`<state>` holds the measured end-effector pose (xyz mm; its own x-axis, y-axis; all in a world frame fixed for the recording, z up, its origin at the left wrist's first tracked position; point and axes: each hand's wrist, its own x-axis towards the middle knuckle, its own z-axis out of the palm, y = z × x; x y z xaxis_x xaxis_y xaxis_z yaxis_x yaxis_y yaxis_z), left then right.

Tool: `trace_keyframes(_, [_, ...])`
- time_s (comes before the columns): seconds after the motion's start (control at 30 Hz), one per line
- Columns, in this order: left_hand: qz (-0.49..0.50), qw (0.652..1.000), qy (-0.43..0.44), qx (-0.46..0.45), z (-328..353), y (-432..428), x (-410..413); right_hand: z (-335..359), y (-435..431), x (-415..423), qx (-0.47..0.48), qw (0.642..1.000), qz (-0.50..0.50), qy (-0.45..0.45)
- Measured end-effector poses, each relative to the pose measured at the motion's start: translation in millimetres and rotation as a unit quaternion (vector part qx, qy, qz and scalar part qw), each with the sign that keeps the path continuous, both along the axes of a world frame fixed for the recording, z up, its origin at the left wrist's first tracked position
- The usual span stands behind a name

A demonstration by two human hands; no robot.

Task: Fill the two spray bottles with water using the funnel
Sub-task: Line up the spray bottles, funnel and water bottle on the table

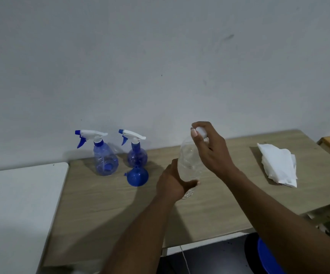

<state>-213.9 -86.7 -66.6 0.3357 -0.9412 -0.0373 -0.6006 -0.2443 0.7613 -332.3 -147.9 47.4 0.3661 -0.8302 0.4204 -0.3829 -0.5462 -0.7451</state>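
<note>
The wall fills the upper half of the view, pale and bare. Below it the table runs from 9 o'clock to 3 o'clock, wood-grained, with a white surface butted against its edge at 8 o'clock.

Both forearms rise from 6 o'clock toward the centre. The right arm crosses up from 4 o'clock, wrist bent so the right hand hangs palm-down over the top of a clear bottle. Its thumb and fingers are pinched closed around the white cap. The left arm comes up from 6 o'clock; the left hand wraps the lower body of the bottle from its left, thumb across the front, fingers behind, a full closed hold. The bottle is upright, tilted slightly, and held above the table near the centre; it looks to hold clear water.

A folded white cloth lies on the table at 3 o'clock, well apart from the hands.

At 9 o'clock of the hands, by the wall, stand two spray bottles: the larger sprayer on the left, the round sprayer to its right, both capped with white trigger heads. The blue funnel rests mouth-down just in front of the round sprayer, at its 6 o'clock.
</note>
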Motion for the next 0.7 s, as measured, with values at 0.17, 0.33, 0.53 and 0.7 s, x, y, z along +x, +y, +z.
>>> trace_keyframes(0.17, [0.001,0.999,-0.021,0.032,1.0,-3.5,-1.7,-1.5,0.3,15.6,0.027,0.995,-0.071,-0.067])
trace_keyframes(0.33, [-0.044,0.998,-0.042,0.015,0.8,1.6,8.0,-11.8,-2.8,4.8,0.117,0.988,-0.018,-0.098])
trace_keyframes(0.53, [-0.012,0.975,-0.209,0.072,-12.7,20.7,59.5,-77.7,6.1,-31.4,0.228,0.971,0.033,-0.069])
trace_keyframes(0.7, [0.037,0.947,-0.308,0.087,-20.6,23.9,96.6,-113.0,11.5,-40.2,0.255,0.966,0.027,-0.019])
